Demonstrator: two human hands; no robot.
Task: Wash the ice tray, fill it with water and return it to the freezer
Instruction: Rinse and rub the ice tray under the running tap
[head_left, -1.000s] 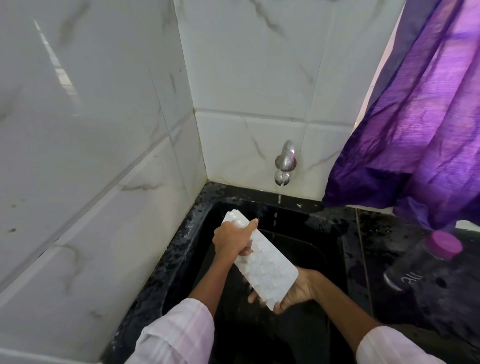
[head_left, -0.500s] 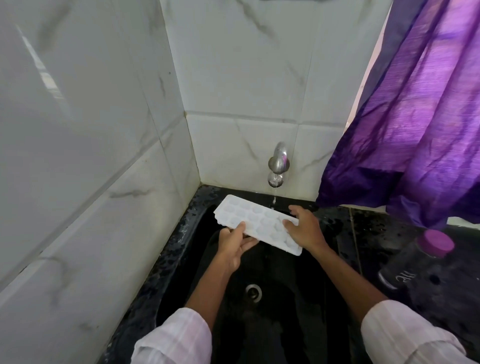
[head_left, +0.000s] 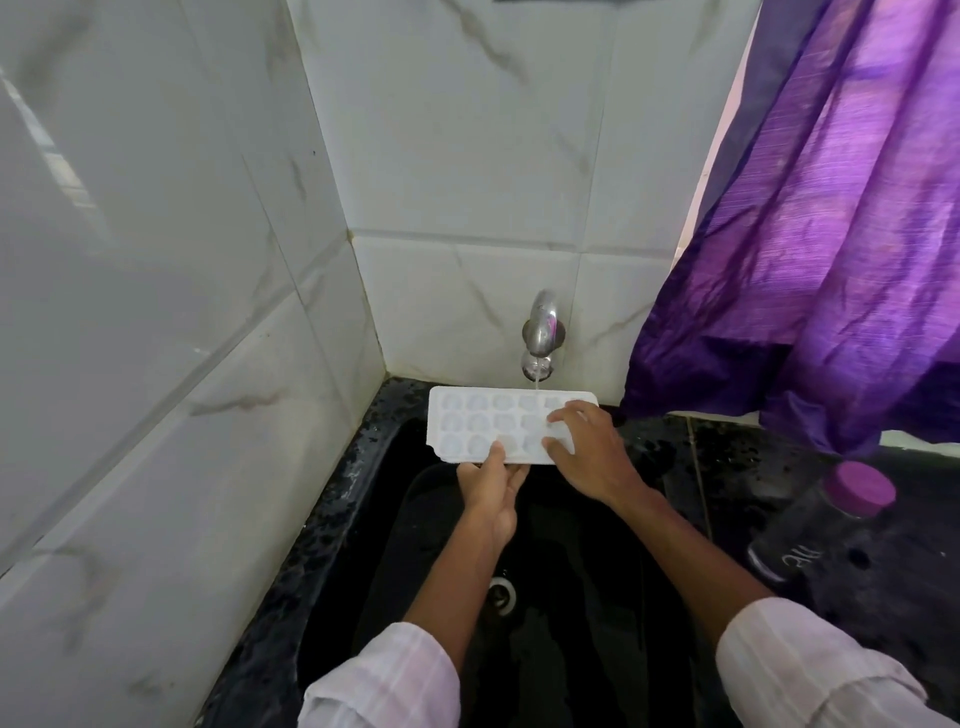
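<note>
The white ice tray is held level, cups up, over the back of the black sink, right under the steel tap. A thin stream of water runs from the tap onto the tray's far right cups. My left hand grips the tray's near edge from below, thumb on top. My right hand lies on the tray's right end with fingers spread over the cups.
White marble tiles rise to the left and behind the sink. A purple curtain hangs at the right. A dark bottle with a purple cap lies on the black counter at the right. The drain shows between my forearms.
The tray went from tilted on edge low in the sink to flat, cups up, raised under the tap. My right hand moved from beneath it onto its right end.
</note>
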